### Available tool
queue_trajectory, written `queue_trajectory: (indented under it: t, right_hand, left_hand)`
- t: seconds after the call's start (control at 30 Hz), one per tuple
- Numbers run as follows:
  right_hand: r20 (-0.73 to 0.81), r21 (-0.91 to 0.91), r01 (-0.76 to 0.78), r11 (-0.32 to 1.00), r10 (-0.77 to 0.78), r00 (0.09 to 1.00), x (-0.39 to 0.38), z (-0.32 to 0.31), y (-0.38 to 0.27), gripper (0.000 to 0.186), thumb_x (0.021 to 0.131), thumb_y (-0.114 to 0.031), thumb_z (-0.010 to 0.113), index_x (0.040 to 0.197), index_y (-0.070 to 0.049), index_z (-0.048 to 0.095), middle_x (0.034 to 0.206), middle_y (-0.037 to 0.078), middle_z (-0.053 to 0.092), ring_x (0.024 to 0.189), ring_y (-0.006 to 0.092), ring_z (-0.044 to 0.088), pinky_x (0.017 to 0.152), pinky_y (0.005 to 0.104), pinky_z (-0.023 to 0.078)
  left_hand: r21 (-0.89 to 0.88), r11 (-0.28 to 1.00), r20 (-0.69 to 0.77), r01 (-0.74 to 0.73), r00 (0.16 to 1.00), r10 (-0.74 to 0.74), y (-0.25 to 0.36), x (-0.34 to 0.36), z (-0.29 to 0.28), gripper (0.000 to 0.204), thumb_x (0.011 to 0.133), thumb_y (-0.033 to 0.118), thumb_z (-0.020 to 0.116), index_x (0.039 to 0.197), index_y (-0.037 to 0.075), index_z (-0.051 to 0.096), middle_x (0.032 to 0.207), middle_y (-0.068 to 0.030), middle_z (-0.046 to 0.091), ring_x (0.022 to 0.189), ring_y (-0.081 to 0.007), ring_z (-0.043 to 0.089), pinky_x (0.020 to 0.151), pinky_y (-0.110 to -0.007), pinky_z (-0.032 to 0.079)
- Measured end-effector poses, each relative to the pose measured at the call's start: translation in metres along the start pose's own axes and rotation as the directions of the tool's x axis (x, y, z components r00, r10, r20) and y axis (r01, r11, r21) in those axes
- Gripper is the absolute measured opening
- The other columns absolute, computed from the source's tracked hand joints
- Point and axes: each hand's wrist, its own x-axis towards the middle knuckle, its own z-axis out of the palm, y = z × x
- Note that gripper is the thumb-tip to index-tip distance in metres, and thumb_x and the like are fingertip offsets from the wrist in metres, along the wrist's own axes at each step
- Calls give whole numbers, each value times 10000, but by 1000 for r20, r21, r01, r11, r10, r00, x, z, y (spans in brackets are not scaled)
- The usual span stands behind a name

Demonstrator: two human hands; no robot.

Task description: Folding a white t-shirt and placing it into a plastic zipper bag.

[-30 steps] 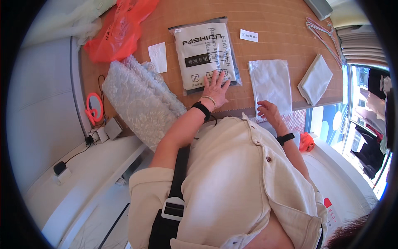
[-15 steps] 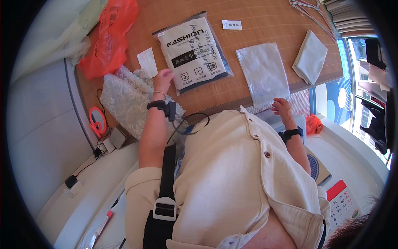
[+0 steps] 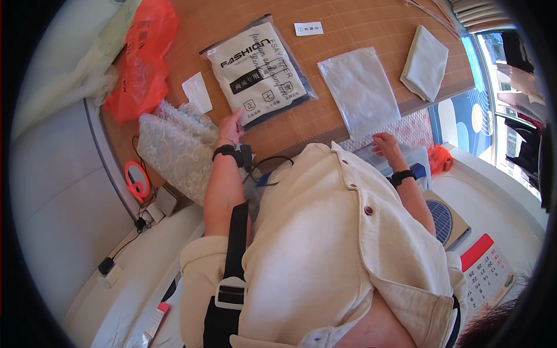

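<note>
A flat garment in a zip plastic bag with dark print [image 3: 261, 72] lies on the brown table. My left hand [image 3: 230, 126] is at its lower-left corner, fingers together and closed on the bag's edge; the fingertips are partly hidden. Farther right lies a flat, clear plastic bag [image 3: 360, 90]. Just below that bag's near end hovers my right hand [image 3: 387, 148], with loosely bent fingers apart and nothing in them. Both wrists carry black straps. Beside my left forearm is a heap of pale lace fabric [image 3: 174, 148].
A red plastic bag [image 3: 142, 64] lies at the far left, near a white paper slip [image 3: 197, 93]. A small printed card [image 3: 308, 28] and a folded white cloth [image 3: 425, 64] are on the table [image 3: 336, 29]. A red-rimmed mirror [image 3: 137, 181] stands at left; a black cable [image 3: 272, 162] loops near my body.
My left hand has moved down along the packaged garment's left side to its lower corner. My right hand stays near the clear bag. The whole view has turned slightly.
</note>
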Motion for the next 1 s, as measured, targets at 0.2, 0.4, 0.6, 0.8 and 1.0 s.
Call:
queue_trajectory:
  t: [0.2, 0.4, 0.6, 0.8, 1.0]
  right_hand:
    - [9, 14, 100, 995, -101, 995, 3, 19, -25, 296, 852, -224, 551, 1063, -25, 613, 824, 55, 629, 660, 125, 620, 561, 248, 498]
    - [32, 47, 165, 985, -167, 985, 5, 29, -43, 269, 860, -180, 537, 1055, -11, 611, 841, 65, 637, 667, 123, 621, 568, 249, 504]
    - [26, 82, 173, 981, -176, 984, 4, 31, -41, 261, 856, -166, 539, 1045, 0, 610, 845, 68, 640, 674, 129, 627, 565, 254, 506]
    - [5, 159, 147, 976, -149, 989, 4, 26, -22, 263, 857, -165, 537, 1047, 4, 604, 838, 63, 633, 669, 133, 626, 558, 251, 506]
    - [27, 243, 114, 963, -124, 992, 7, 21, -17, 305, 876, -236, 547, 1085, -18, 587, 859, 55, 607, 687, 120, 596, 591, 253, 500]
  left_hand:
    - [-261, 965, 90, -10, 995, 34, 22, -21, 41, 319, 825, 129, 642, 1109, 1, 574, 1069, -126, 643, 963, -251, 633, 814, -400, 522]
    - [-182, 979, 283, -87, 949, 137, 81, -59, 77, 383, 861, 186, 610, 1215, 65, 525, 1138, -89, 626, 1045, -225, 603, 886, -409, 499]
    - [-240, 968, 347, -75, 925, 158, 152, -89, 114, 337, 878, 208, 590, 1177, 65, 529, 1092, -93, 632, 929, -245, 640, 676, -351, 587]
    - [-215, 965, 339, -149, 915, 217, 192, -93, 135, 310, 874, 184, 595, 1152, 63, 532, 1075, -118, 632, 918, -258, 642, 669, -335, 589]
    - [-94, 972, 394, -217, 888, 236, 218, -104, 151, 294, 869, 171, 599, 1137, 67, 535, 1081, -110, 630, 918, -241, 642, 675, -331, 584]
